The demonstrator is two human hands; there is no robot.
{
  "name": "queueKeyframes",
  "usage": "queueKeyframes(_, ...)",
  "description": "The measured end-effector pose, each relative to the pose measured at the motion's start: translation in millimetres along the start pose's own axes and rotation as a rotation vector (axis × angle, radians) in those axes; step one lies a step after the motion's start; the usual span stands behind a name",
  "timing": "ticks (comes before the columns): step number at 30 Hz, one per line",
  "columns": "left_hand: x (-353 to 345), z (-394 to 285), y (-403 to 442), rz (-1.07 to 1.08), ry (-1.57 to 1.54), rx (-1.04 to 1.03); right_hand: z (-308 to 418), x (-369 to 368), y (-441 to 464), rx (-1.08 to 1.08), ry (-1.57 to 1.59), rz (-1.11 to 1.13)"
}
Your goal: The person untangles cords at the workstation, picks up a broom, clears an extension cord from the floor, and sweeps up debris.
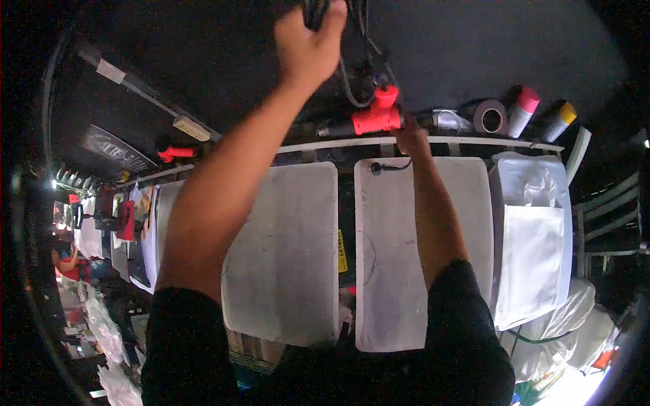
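My left hand (308,44) is raised at the top, its fingers wrapped round a bundle of dark cable (316,12). Loops of cable hang from there towards a red heat gun (376,116), which lies on the narrow ledge with its dark nozzle to the left. At the right end of the heat gun is my right hand (412,139); its fingers are dark and blurred, so their grip is unclear. A black plug (377,168) lies on the pale platen below, its cord running up towards my right wrist.
Two pale platens (291,250) (379,271) stand in front of me. White fabric (531,257) covers another on the right. Along the ledge are a tape roll (490,118), spray cans (524,111) and another red tool (177,153). A person (71,265) is at the far left.
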State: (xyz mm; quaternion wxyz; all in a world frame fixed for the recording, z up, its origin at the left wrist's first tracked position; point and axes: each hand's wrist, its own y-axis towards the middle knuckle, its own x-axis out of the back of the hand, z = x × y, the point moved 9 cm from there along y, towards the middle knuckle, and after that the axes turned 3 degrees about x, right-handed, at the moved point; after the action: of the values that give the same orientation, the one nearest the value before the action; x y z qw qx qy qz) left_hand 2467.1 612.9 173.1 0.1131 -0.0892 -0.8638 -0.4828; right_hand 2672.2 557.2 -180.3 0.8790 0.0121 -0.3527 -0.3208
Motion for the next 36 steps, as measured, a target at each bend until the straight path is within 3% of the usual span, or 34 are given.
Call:
queueKeyframes(1,-8,7,-12,0.011,0.035,0.032,-25,-15,9,0.116,-0.282,-0.04)
queueKeyframes(2,-15,12,-24,0.018,0.067,0.065,-5,-1,4,0.113,-0.282,-0.039)
queueKeyframes(4,-36,23,-42,0.09,0.106,-0.088,-27,48,-44,-0.461,0.607,-0.407)
queueKeyframes(6,-65,45,-73,0.335,0.236,-0.169,-46,44,-83,-0.548,1.269,-0.664)
queueKeyframes(8,-77,53,-108,0.456,0.279,-0.416,-81,-5,-100,-0.374,1.68,-0.286)
queueKeyframes(10,-72,62,-131,0.556,0.248,-0.494,-26,-10,-124,-0.154,1.845,-0.055)
queueKeyframes(12,-61,80,-151,0.659,0.22,-0.577,-8,-34,-153,-0.628,1.755,-0.23)
queueKeyframes(14,-52,107,-181,0.861,0.438,-0.772,40,-37,-154,-0.619,1.795,-0.182)
queueKeyframes(17,-15,143,-182,0.968,0.624,-0.758,97,-50,-146,-0.697,1.861,-0.087)
queueKeyframes(19,9,171,-167,0.861,0.775,-0.68,131,-71,-139,-0.782,1.887,-0.036)
queueKeyframes(21,36,198,-151,0.657,1.015,-0.465,173,-89,-131,-0.689,1.957,0.072)
queueKeyframes(22,38,201,-157,0.652,1.032,-0.447,191,-83,-127,-0.695,1.951,0.099)
queueKeyframes(24,64,232,-154,0.45,1.056,0.193,245,-71,-115,-0.492,1.793,0.425)
queueKeyframes(25,65,245,-166,0.502,0.96,0.435,247,-69,-95,-0.077,1.674,0.242)
queueKeyframes(26,66,256,-180,0.539,0.853,0.673,232,-76,-87,0.086,1.354,0.129)
queueKeyframes(27,38,324,-221,0.663,0.718,0.529,208,-86,-79,0.252,1.039,0.03)
queueKeyframes(28,13,385,-263,0.786,0.563,0.397,145,-141,-71,0.311,1.19,0.111)
queueKeyframes(29,50,272,-228,0.882,0.489,0.448,53,-217,-72,-0.35,1.274,0.332)
queueKeyframes(30,55,258,-250,0.896,0.584,0.284,100,-191,-82,-0.137,0.475,0.42)
queueKeyframes(31,65,255,-268,0.914,0.68,0.114,101,-201,-83,-0.285,0.903,0.337)
queueKeyframes(32,92,224,-272,1.051,0.6,0.279,105,-197,-104,-0.609,1.044,0.104)
queueKeyframes(34,151,194,-289,0.809,0.571,0.251,124,-209,-111,-0.54,0.851,0.092)
queueKeyframes(36,217,173,-323,0.682,0.434,0.413,111,-238,-109,-0.512,1.008,0.15)
